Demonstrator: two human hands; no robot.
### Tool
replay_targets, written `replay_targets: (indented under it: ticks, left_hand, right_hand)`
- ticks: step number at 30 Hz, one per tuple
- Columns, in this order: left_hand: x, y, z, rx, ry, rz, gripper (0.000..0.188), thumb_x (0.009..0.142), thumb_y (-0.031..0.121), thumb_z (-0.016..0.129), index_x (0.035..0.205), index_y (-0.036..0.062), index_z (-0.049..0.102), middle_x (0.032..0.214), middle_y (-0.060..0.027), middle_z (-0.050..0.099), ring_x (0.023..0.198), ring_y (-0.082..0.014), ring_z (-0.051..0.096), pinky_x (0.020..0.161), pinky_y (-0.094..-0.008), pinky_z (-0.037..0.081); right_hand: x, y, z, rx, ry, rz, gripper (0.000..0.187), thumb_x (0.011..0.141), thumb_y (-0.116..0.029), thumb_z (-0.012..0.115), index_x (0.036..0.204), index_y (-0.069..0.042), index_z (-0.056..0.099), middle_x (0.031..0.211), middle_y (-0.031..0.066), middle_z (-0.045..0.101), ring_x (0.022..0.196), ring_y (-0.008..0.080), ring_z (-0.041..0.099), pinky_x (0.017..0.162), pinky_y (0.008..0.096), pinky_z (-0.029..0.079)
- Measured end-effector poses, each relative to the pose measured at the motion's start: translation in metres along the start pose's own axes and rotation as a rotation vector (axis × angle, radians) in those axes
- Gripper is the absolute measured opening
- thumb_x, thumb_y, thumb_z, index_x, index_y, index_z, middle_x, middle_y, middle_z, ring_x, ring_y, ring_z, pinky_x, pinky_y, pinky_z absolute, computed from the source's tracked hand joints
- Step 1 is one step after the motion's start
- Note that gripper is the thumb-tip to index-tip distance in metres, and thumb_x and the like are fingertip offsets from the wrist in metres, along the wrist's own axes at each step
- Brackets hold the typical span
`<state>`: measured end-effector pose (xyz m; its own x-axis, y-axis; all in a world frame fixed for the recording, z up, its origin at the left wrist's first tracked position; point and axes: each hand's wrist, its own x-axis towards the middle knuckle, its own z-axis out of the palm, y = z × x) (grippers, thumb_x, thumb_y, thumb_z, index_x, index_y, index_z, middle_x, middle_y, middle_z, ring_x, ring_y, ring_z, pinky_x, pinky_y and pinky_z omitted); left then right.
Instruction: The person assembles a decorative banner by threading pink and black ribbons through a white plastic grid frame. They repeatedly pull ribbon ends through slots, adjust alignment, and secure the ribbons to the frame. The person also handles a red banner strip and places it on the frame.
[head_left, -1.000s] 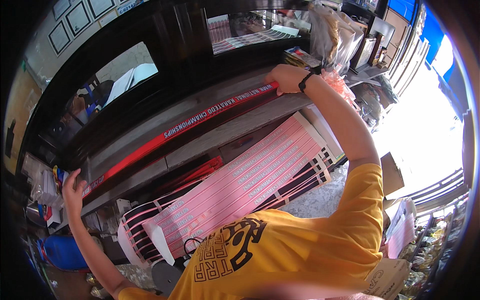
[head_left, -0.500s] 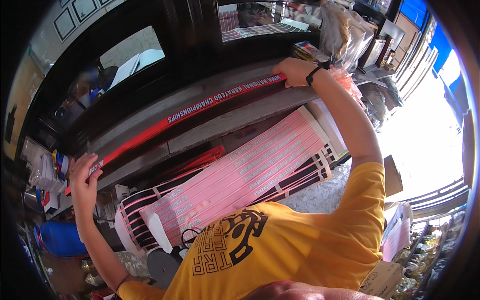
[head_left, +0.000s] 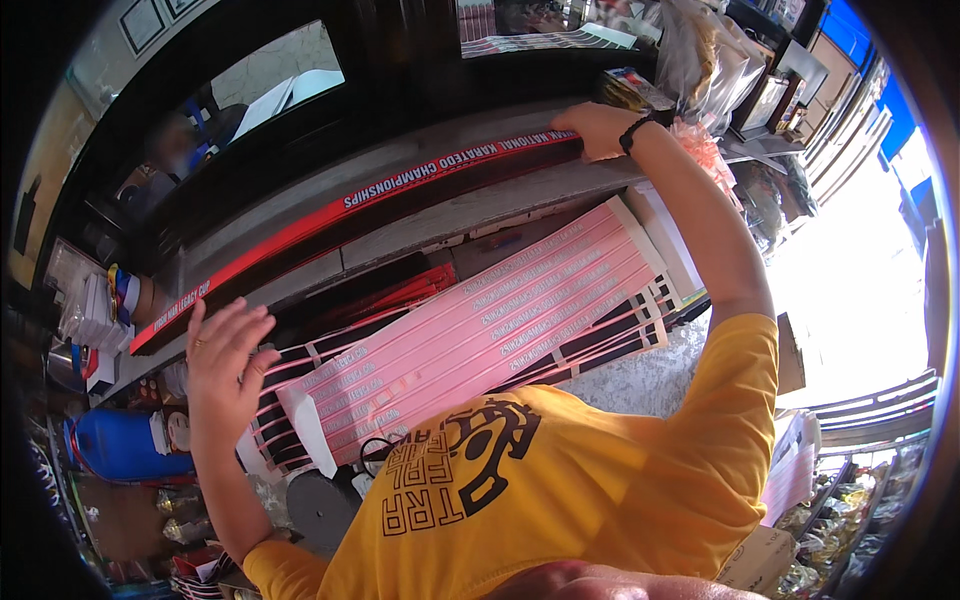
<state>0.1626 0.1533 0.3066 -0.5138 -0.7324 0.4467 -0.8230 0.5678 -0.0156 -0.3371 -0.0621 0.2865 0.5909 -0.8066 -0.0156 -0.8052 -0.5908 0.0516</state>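
Observation:
A long red printed ribbon (head_left: 290, 235) lies stretched along a grey ledge (head_left: 400, 245), slanting up from the left to the right. At its right end, my right hand (head_left: 603, 131) is closed on the ribbon, its fingertips partly hidden. My left hand (head_left: 230, 350) is raised off the ribbon near its left end, fingers apart and holding nothing. Below the ledge, in front of my body, rests a pink sheet (head_left: 470, 330) printed with rows of white lettering. Black strips (head_left: 290, 430) with pink edges show from under it.
More red ribbons (head_left: 425, 290) lie beneath the ledge. A blue container (head_left: 125, 445) and stacked white boxes (head_left: 98, 325) are at the left. Clear plastic bags (head_left: 710, 55) and a coral-coloured ribbon bunch (head_left: 705, 155) stand beyond my right arm. A dark cabinet frame (head_left: 395, 60) rises behind.
My left hand has let go of the ribbon's left end and moved right and toward me, its fingers spreading. My right hand stays at the other end.

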Motion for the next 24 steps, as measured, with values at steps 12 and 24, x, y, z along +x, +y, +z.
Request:
replay_targets:
  ticks: [12, 24]
  left_hand:
    - [-0.026, 0.055, 0.008, -0.214, -0.055, 0.056, 0.028, 0.074, 0.018, 0.075, 0.100, 0.0090, 0.071, 0.107, -0.0057, 0.069, 0.108, -0.0252, 0.062, 0.112, -0.0514, 0.029]
    - [-0.084, 0.074, 0.082, -0.581, -0.267, -0.369, 0.044, 0.077, 0.015, 0.073, 0.119, 0.0048, 0.062, 0.115, -0.0149, 0.064, 0.109, -0.0319, 0.059, 0.106, -0.0467, 0.037]
  right_hand:
    - [0.008, -0.003, 0.013, 0.193, 0.031, -0.007, 0.054, 0.065, -0.005, 0.067, 0.119, -0.010, 0.060, 0.107, 0.0170, 0.066, 0.102, 0.0358, 0.062, 0.085, 0.0435, 0.050]
    - [-0.012, -0.047, 0.005, -0.065, 0.613, -0.151, 0.056, 0.068, -0.004, 0.065, 0.124, -0.014, 0.061, 0.112, 0.0110, 0.065, 0.109, 0.0320, 0.060, 0.096, 0.0454, 0.045]
